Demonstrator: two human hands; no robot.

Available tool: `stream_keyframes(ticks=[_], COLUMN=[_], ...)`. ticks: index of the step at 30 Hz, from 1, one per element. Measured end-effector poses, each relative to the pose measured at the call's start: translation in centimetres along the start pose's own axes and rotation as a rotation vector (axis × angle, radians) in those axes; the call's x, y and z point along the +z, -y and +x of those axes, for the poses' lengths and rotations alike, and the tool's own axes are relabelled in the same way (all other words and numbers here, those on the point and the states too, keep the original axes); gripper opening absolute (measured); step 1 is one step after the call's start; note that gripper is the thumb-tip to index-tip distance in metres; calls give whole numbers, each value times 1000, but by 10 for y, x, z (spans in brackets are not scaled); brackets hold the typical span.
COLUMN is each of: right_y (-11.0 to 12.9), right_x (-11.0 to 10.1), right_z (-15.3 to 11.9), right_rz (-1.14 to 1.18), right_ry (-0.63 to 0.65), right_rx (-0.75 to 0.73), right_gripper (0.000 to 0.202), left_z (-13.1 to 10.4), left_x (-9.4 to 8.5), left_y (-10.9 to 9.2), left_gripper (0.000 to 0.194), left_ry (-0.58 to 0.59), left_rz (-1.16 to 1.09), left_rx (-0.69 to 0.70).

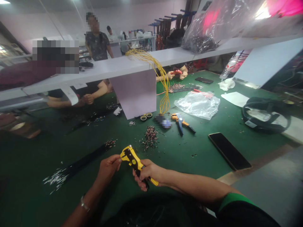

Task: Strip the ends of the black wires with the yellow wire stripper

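The right hand (151,171) grips, fingers curled around its handles, a yellow-and-black plier-shaped tool (133,160), the left hand (108,167) at its head with grip unclear, beyond whose fingers small copper-coloured pieces (151,135) lie heaped on the green table (184,160).

Hand tool (133,162): yel w/ blk. Table (189,151): dk green. Pliers (181,121): orange + dk blue. Looped cables (165,75): yel. Wire bundle (87,158): blk, one end silvery, other coppery. Scrap pile (151,135): blk/copper mix. Phone (229,151): blk. R sleeve (248,214): blk w/ green trim.
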State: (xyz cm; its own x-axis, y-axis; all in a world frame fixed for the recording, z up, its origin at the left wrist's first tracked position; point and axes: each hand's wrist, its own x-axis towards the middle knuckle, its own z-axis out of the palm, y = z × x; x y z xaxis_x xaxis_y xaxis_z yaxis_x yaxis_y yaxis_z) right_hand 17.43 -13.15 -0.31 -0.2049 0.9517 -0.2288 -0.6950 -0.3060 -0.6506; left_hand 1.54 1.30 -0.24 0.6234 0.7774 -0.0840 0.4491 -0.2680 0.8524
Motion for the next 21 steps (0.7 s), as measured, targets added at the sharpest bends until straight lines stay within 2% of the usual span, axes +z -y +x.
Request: stream_keyframes(ticks=[10,17,21], right_y=[1,2,1], right_x=[1,2,0], right_z=[0,-1,-1], right_rz=[15,17,24], right_ry=[0,2,23], right_rx=[10,14,5], right_gripper=[26,25,25], left_z=[-1,1,0], left_x=[0,-1,-2], left_y=[-6,1,-4], left_gripper=[33,34,32], left_ry=[10,20,22], left_rz=[12,41,49], left_rx=[29,47,64])
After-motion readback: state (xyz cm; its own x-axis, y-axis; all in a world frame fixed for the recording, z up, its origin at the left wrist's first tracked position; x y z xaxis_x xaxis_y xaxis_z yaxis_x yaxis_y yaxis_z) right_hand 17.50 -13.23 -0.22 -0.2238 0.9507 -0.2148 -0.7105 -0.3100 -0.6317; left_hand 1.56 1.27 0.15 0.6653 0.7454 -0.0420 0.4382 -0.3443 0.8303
